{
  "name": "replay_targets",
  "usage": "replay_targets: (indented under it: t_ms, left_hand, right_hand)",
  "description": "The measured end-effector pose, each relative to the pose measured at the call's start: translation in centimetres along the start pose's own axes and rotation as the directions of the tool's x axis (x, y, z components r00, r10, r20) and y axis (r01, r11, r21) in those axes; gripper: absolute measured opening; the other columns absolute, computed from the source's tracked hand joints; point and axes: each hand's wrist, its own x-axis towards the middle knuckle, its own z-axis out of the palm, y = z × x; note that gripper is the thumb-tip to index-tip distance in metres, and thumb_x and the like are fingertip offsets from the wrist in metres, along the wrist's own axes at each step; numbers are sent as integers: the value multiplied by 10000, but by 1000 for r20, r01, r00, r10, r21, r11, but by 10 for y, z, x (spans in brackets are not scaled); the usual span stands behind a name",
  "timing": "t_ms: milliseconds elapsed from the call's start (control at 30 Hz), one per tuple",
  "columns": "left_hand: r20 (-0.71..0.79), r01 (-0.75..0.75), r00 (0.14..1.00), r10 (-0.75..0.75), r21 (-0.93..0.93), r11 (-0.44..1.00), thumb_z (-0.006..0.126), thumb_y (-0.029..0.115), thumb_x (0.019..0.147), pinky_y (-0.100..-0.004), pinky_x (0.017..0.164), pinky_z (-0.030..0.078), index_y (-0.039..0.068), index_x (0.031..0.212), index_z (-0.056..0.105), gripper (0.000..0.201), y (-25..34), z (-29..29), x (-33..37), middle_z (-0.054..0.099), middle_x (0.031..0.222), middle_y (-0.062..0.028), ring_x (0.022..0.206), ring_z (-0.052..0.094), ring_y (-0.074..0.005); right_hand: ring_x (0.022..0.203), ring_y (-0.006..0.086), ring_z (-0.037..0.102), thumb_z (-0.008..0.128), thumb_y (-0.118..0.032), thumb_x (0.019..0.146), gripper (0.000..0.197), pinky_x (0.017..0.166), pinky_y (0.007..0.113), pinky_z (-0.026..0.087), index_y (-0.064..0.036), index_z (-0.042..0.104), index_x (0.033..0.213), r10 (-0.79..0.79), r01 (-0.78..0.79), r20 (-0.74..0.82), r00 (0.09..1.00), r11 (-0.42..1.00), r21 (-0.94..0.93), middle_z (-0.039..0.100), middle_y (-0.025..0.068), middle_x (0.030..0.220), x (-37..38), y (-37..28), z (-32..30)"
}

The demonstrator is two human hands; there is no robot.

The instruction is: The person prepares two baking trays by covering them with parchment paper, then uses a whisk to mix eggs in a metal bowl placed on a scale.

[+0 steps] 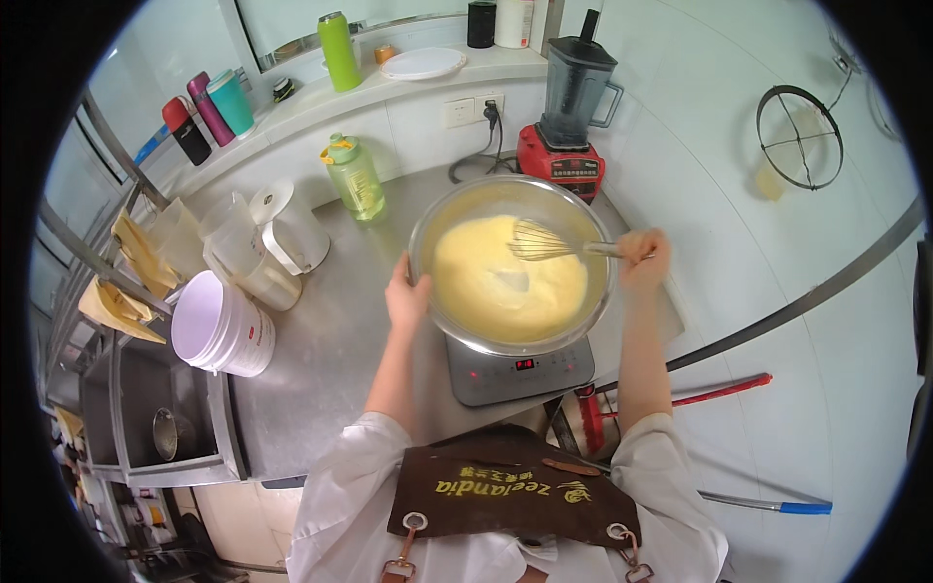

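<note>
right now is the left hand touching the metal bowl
Touching. The head view shows the left hand pressed against the rim of the metal bowl, fingers curled on its left edge with no gap, while the right hand holds the whisk.

I see a steel counter (321,369): induction cooker (520,369) at three o'clock, white bucket (222,325) at nine, green bottle (355,178) at twelve.

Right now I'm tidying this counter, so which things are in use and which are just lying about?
In use:
left hand on the steel bowl
right hand holding the whisk
yellow batter
induction hob under the bowl

Lying about:
blender
green bottle
white bucket
white jug
</note>
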Motion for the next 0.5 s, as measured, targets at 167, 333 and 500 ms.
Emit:
replay_targets:
  t_ms: [167,333,500]
  left_hand:
    - [-3,11,1000,-11,3,1000,639,192,728,-332,550,498,8,1324,502,638,-9,0,4,625,644,-125,513,601,-190]
    - [6,14,1000,-14,9,1000,624,156,739,-293,567,485,6,1373,451,673,-12,-1,3,630,682,-96,565,576,-139]
    - [37,58,998,-58,7,998,626,161,738,-296,581,489,10,1372,454,674,3,-2,0,631,691,-96,577,582,-145]
  right_hand:
    - [391,135,201,387,-201,891,358,416,307,225,-129,279,557,186,-211,154,970,963,170,234,-8,433,-30,8,2]
    - [417,122,215,386,-246,908,387,428,303,226,-139,255,560,120,-117,145,982,993,-33,235,-10,439,-24,-51,11]
    - [425,133,232,372,-232,945,401,461,318,257,-129,277,569,-111,122,117,987,989,-88,270,10,448,-42,-36,-3]
